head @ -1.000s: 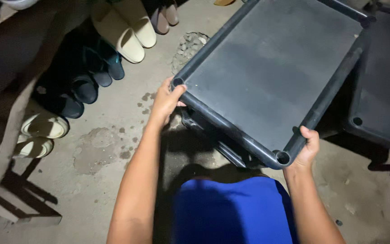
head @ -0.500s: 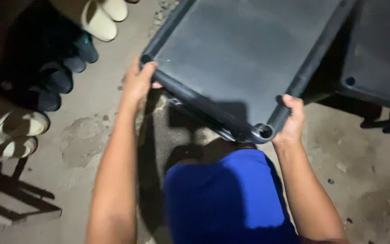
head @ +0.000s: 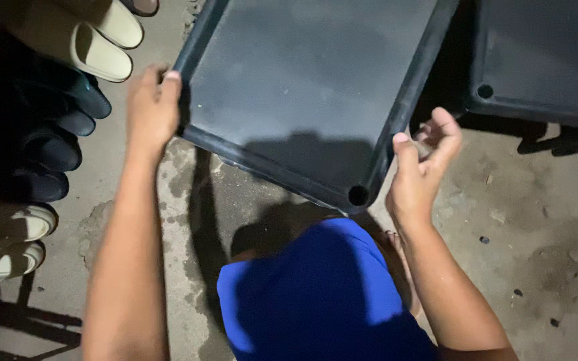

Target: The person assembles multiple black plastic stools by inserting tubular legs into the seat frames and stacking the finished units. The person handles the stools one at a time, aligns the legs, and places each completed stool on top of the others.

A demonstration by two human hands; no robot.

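Hands: left hand [head: 150,107] on black tray [head: 309,87] rim, right hand [head: 423,170] loose beside it

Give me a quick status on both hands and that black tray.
Left hand gripping black tray at its left edge. Right hand open beside right rim, not gripping. Second tray close on the right.

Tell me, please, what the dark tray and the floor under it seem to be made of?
The tray looks like moulded plastic, dark grey and matt: a rolled rim, a round socket hole at the corner and a dull, even sheen. It could be coated metal, but nothing shows that. The floor looks like bare concrete, rough and stained, with cracks and loose grit.
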